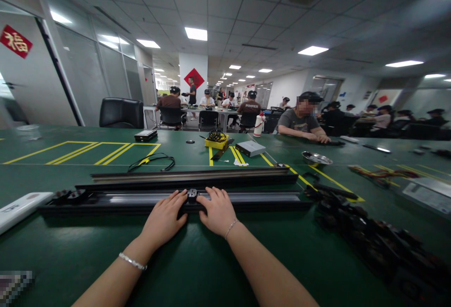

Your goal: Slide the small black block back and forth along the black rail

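A long black channel-shaped rail (260, 199) with a shiny, clear-looking strip along its inside lies crosswise in front of me. In its middle sits a small black part with a roundish top (192, 195). My left hand (165, 218) rests over the rail just left of that part, fingers stretched out, fingertips close beside it. On the other side lies my right hand (217, 212), fingers spread across the rail, its thumb near the small part. Whether thumb or fingertips touch the part, I cannot tell. Similar black parts (76, 194) sit at the rail's left end.
Behind it lies a second dark rail (197, 175). Black parts are heaped (380, 241) on the right of the green table (225, 269). A white device (21, 208) lies left; a metal bowl (317, 158), yellow box (216, 141) and grey box (250, 148) stand farther back. A person (303, 121) sits across.
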`<state>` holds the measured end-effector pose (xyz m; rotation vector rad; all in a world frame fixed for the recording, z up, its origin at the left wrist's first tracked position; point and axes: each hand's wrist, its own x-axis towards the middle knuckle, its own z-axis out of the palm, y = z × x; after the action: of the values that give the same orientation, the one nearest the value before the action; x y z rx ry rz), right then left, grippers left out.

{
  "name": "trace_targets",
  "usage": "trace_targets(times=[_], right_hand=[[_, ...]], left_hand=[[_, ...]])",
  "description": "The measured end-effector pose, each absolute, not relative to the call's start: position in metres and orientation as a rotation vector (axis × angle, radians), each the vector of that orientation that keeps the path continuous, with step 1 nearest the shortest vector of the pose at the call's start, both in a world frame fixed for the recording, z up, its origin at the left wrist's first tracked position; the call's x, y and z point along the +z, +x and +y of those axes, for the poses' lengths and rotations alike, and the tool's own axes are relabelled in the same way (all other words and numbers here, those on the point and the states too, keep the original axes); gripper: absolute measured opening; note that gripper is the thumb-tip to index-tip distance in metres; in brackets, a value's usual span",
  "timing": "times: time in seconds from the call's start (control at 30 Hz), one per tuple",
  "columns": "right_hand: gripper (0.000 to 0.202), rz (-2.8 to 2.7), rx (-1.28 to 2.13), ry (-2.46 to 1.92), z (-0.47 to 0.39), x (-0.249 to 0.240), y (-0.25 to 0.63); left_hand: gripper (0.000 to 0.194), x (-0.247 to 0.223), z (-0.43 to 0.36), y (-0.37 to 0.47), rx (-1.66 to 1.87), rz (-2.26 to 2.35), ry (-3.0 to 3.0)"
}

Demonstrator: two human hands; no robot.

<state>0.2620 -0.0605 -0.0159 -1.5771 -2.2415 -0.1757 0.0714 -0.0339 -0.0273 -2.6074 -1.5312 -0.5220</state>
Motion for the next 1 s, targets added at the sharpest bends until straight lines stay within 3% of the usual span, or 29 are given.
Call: trace_targets(times=[0.53, 0.73, 1.0], right_hand=[[0.034, -2.159, -0.173, -1.599, -0.060, -0.017, 0.259], [0.046, -2.031, -0.124, -1.702, -0.060, -0.017, 0.246], [0.039, -1.958, -0.071, -1.787, -0.058, -0.013, 0.241]], left_hand=[[0.052, -0.029, -0.034, 0.072, -0.521, -1.505, -2.581], [0.052, -0.028, -0.035, 0.073, -0.520, -1.521, -2.589], [0.051, -0.026, -0.037, 0.075, -0.508, -1.536, -2.579]])
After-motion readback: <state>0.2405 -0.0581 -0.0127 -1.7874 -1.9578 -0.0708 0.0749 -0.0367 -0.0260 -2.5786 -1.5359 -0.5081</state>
